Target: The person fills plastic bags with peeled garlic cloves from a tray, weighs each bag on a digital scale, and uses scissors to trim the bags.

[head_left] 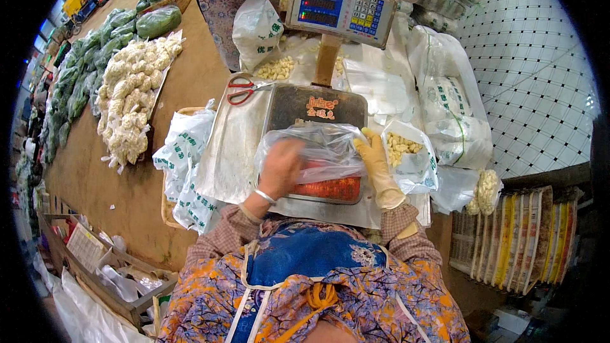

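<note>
left hand (281,166): bare, with a bangle at the wrist, blurred; it lies on or inside the left end of the clear bag (318,151); fingers seem curled on the film, but i cannot tell whether they grip it.
right hand (373,160): in a yellow glove, fingers together and upright, pressed to the bag's right edge; whether they pinch the film, i cannot tell.
bag: lies on the scale pan (316,109), long axis left to right, between the two hands; it sits just ahead of both, the left hand being deeper in it.
nearer hand: left, since it overlaps the bag, while the right only meets its rim.
garlic bag (406,152): open, white, holding peeled cloves, just right of the gloved hand.
scissors (244,89): red handles, on the steel tray left of the pan, well apart from both hands.
display (340,6): on a post behind the pan.
cauliflower (133,92): heaped on the bench, far left.
other person: across the bench, red-gloved hand near the display.
</note>
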Demonstrator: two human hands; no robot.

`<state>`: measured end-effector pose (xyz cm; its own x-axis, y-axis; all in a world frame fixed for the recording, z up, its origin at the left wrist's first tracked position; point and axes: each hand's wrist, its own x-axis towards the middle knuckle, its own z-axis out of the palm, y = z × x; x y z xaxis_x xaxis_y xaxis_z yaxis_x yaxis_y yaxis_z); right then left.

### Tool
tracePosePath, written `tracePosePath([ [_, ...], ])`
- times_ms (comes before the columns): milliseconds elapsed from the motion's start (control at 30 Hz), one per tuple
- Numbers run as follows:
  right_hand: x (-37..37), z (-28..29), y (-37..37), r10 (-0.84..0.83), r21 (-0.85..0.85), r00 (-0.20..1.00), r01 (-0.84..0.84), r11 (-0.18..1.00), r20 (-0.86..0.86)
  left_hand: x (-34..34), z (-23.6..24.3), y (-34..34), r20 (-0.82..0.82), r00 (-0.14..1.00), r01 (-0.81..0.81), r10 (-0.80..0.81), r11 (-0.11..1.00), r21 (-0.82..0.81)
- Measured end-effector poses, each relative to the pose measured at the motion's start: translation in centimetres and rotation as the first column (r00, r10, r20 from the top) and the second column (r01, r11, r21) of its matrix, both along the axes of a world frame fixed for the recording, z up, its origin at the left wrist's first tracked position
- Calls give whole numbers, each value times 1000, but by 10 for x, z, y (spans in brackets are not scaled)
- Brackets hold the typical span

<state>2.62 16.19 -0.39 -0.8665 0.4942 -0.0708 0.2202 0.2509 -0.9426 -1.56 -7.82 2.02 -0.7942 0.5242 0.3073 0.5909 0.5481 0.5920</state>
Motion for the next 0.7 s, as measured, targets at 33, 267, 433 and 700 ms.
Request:
tracePosePath([
  [33,1,6,-1,29,138,999,-24,990,-35,3,-1,10,167,982,102,-89,992,-72],
  [267,10,69,-41,533,628,822,-309,714,-201,20,-42,26,-107,988,67,-108,941,-332],
  [433,-21,-35,-43,610,328,710,-704,630,351,23,-39,29,44,987,157,-154,883,-443],
  [700,-51,-10,-47,279,855,943,-292,428,183,35,-49,19,92,993,109,-69,821,-560],
])
